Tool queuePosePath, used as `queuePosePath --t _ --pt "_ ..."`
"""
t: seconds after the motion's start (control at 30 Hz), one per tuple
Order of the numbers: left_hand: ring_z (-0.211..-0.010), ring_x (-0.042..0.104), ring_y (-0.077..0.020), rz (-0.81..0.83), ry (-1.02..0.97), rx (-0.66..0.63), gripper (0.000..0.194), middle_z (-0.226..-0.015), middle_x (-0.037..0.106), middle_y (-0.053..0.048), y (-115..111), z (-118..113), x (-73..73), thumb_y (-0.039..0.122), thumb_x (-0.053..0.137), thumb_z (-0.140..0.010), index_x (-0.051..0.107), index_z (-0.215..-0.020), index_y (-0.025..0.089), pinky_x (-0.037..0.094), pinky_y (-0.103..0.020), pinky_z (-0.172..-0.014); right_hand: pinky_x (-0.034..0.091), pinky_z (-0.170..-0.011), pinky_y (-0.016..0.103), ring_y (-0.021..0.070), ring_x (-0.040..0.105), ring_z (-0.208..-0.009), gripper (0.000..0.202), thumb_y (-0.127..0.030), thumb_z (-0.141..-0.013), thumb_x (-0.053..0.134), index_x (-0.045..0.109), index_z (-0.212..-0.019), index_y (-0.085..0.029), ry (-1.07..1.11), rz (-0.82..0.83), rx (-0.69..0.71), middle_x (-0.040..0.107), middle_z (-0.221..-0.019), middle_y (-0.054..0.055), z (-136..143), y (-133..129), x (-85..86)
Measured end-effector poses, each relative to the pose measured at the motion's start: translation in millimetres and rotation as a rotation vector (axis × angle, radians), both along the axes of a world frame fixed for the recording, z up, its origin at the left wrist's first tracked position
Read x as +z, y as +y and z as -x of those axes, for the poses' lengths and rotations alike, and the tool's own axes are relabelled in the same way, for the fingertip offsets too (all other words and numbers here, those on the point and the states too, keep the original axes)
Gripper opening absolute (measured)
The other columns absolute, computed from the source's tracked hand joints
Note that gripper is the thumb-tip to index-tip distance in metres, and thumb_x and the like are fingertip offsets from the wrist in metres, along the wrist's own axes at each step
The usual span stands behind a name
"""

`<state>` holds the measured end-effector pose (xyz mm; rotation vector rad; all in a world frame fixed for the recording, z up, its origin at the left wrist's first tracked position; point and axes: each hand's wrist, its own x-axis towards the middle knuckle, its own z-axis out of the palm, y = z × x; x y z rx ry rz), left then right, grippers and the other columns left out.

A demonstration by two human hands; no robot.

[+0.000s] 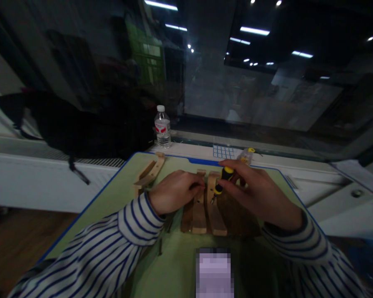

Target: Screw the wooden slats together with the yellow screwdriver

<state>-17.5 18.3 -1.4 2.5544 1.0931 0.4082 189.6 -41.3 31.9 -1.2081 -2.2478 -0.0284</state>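
Observation:
My right hand [251,190] grips a yellow-and-black screwdriver [226,174], its metal tip pointing down over the right one of two curved wooden pieces [216,217]. Fingers pinched together, my left hand [177,190] is at the left wooden piece [199,219]. Whatever sits between those fingertips is too small to make out. Both wooden pieces have dark holes and lie side by side on a brown board [186,221]. Further left on the green table lies another assembled wooden part [151,171].
A water bottle [163,128] stands on the sill behind the green table [96,223]. A clear bag with a yellow top [247,155] is at the back edge. A blurred-out phone-like object [214,273] lies in front. Screws [160,247] lie near my left sleeve; a black bag [74,124] is at left.

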Motion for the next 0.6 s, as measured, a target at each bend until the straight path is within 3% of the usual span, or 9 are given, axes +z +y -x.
queuePosePath --t 0.37,0.5,0.6 --pt "-0.083 0.065 -0.0169 0.024 -0.077 0.024 0.023 -0.089 0.071 0.001 2.4 -2.2 -13.1 0.029 0.048 -0.087 0.069 -0.094 0.027 0.044 -0.024 -0.073 0.05 -0.066 0.03 0.0175 0.066 -0.075 0.034 -0.034 -0.089 0.052 0.048 -0.121 -0.022 -0.021 0.01 -0.047 0.069 -0.095 0.003 -1.3 0.4 -0.3" --pt "-0.086 0.064 -0.0167 0.029 -0.145 0.007 0.026 -0.093 0.071 0.0 -1.4 -5.8 -8.2 0.028 0.044 -0.089 0.069 -0.097 0.024 0.043 -0.025 -0.079 0.049 -0.06 0.028 0.0166 0.065 -0.068 0.035 -0.035 -0.089 0.052 0.047 -0.121 -0.023 -0.02 0.009 -0.06 0.069 -0.086 0.002 -1.9 2.5 -2.5" --pt "-0.082 0.063 -0.0156 0.074 -0.184 -0.044 0.027 -0.09 0.07 -0.001 -7.3 -9.7 -1.9 0.024 0.045 -0.086 0.068 -0.098 0.021 0.044 -0.024 -0.074 0.048 -0.058 0.027 0.0158 0.065 -0.066 0.036 -0.038 -0.089 0.052 0.047 -0.121 -0.023 -0.002 0.014 -0.059 0.068 -0.084 0.001 -1.9 4.3 -3.8"
